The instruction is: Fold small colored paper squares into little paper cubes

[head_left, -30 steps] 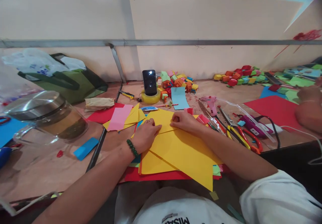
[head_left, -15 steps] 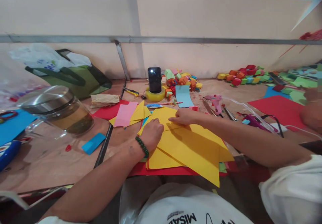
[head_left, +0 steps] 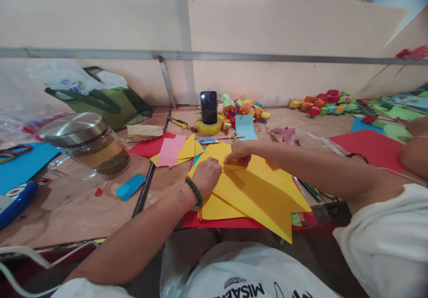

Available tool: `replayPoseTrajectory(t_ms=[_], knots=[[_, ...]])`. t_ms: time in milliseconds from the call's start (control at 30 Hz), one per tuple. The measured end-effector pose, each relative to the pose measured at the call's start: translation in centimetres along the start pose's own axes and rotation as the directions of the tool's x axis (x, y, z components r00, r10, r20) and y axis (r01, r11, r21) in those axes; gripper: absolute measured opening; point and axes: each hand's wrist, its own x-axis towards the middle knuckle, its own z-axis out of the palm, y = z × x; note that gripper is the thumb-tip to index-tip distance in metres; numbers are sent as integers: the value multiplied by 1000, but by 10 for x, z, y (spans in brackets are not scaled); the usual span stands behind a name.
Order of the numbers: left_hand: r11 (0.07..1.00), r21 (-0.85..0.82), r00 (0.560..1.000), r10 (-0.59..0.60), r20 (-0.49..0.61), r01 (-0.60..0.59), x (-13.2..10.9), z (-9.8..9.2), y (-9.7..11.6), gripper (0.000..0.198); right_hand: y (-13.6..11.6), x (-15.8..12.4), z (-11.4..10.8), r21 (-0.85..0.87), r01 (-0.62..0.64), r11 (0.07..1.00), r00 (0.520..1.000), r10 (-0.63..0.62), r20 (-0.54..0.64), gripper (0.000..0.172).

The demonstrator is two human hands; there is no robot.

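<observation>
A folded yellow paper sheet [head_left: 261, 191] lies on top of more yellow and red sheets [head_left: 214, 221] at the near table edge. My left hand [head_left: 207, 176], with a green bead bracelet at the wrist, rests fingers curled on the sheet's left part. My right hand [head_left: 239, 152] reaches across from the right and presses its fingertips down on the fold near the sheet's far edge. The two hands are almost touching.
A glass jar with a steel lid [head_left: 87, 142] stands at left, a green bag [head_left: 107, 99] behind it. A phone [head_left: 208, 107] stands in a yellow tape roll. Folded paper cubes [head_left: 242, 106] pile behind it. A pink glue gun [head_left: 284, 133] lies right. Another person's arm [head_left: 413, 148] is far right.
My right hand has slid leftward along the fold toward my left hand. My left hand's fingers have curled in. The view has shifted slightly right.
</observation>
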Motion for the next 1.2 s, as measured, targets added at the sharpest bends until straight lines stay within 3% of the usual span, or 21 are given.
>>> replayPoseTrajectory(t_ms=[233,500,600,733,900,1033,1200], knots=[[998,-19,998,-55,-22,55,-3,-1,3,32,14,-3,-4,41,19,999,999,-18,-34,40],[999,-35,999,-37,-27,36,-4,-3,-4,30,41,-25,-4,55,-3,999,994,9,-106,37],[999,-47,999,-4,-52,1,-6,-2,-6,28,35,-31,-5,30,9,1000,985,-4,-172,36],[1000,-29,999,5,-41,-7,-9,2,-1,28,10,-33,-3,17,90,996,965,-83,-247,33],[1000,0,1000,13,12,-13,-15,-1,7,30,-17,-20,13,40,182,982,965,-171,-197,35],[1000,10,999,27,44,-27,-17,-4,7,31,-16,-4,14,52,210,976,966,-200,-163,33],[999,16,997,43,59,-44,-18,-6,6,34,6,17,9,102,173,980,977,-158,-141,28]])
